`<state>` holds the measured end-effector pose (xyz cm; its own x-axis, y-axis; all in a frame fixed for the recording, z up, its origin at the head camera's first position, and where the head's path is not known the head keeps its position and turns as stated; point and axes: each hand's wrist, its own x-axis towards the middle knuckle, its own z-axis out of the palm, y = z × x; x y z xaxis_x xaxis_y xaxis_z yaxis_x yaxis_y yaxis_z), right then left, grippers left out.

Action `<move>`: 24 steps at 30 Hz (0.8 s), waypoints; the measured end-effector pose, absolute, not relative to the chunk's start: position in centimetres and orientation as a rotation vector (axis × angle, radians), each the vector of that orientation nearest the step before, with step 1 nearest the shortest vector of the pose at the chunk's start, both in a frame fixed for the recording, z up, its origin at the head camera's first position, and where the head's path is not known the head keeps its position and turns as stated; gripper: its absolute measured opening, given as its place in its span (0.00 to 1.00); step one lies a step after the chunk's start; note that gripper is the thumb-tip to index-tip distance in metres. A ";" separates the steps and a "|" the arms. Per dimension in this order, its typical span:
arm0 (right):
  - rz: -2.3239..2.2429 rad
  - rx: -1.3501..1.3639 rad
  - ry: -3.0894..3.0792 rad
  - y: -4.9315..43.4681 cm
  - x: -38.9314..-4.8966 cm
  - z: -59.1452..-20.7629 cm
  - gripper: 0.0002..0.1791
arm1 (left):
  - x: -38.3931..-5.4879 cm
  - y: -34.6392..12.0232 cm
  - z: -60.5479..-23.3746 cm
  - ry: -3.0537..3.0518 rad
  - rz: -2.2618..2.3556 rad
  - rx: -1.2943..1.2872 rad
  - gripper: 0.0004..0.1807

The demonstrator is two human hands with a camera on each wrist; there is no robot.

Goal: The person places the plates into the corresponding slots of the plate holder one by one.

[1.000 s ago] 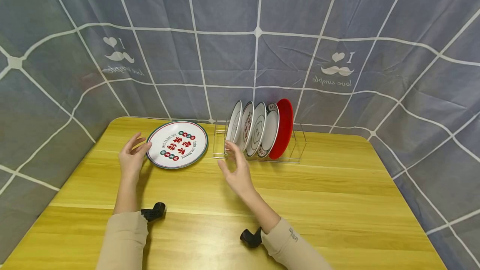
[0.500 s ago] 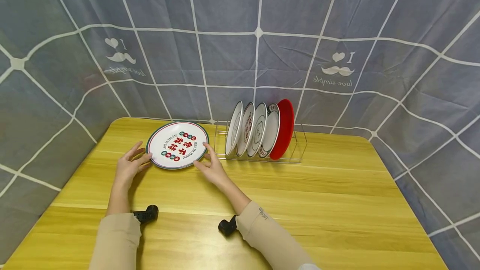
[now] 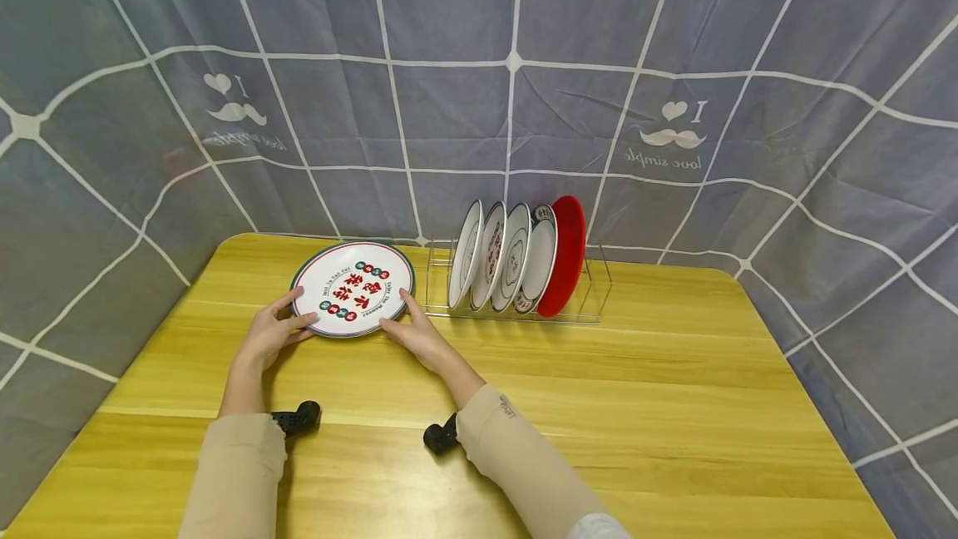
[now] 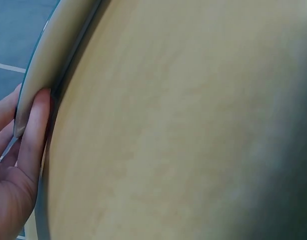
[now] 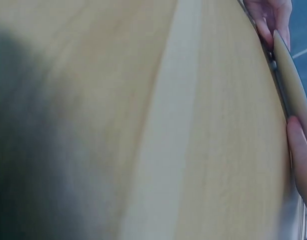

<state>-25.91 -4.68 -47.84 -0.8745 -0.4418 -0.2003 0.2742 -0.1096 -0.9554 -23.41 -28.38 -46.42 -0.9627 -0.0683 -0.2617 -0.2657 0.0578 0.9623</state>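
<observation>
A round white plate (image 3: 352, 285) with a green rim and red characters lies at the back left of the table. My left hand (image 3: 273, 329) grips its near left edge, thumb over the rim. On the near right edge, my right hand (image 3: 422, 338) holds the rim with its thumb on top. In the left wrist view, fingers (image 4: 36, 130) reach beneath the plate's pale underside (image 4: 61, 40). The right wrist view has a right-hand finger (image 5: 296, 137) under the plate edge (image 5: 292, 87), with the left hand (image 5: 271, 15) at the far end.
Right of the plate stands a wire dish rack (image 3: 584, 322). Several white plates (image 3: 515, 260) and one red plate (image 3: 565, 256) lean upright in it. A grey tile-print curtain (image 3: 449, 123) hangs behind and beside the wooden table (image 3: 636, 422).
My right hand has come left from beside the rack to the plate's right edge. My left hand has closed in on the left edge, its thumb now over the rim.
</observation>
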 end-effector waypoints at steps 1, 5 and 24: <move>-2.018 -0.187 1.698 -4.6 -26.0 -47.9 0.40 | -23.3 -28.3 -46.4 2.173 2.031 -0.352 0.40; -1.955 -0.241 1.762 -4.4 -25.9 -47.8 0.40 | -22.9 -28.2 -46.2 2.137 2.083 -0.362 0.40; -2.224 -0.650 1.926 -3.6 -24.2 -42.9 0.44 | -21.1 -24.4 -41.6 1.449 2.793 -0.307 0.46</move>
<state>-24.20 -3.57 -42.89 -0.8990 -0.3695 0.2351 -0.1799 -0.1779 -0.9675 -21.11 -24.45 -41.58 -0.9809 -0.1069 -0.1626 -0.0714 -0.5795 0.8118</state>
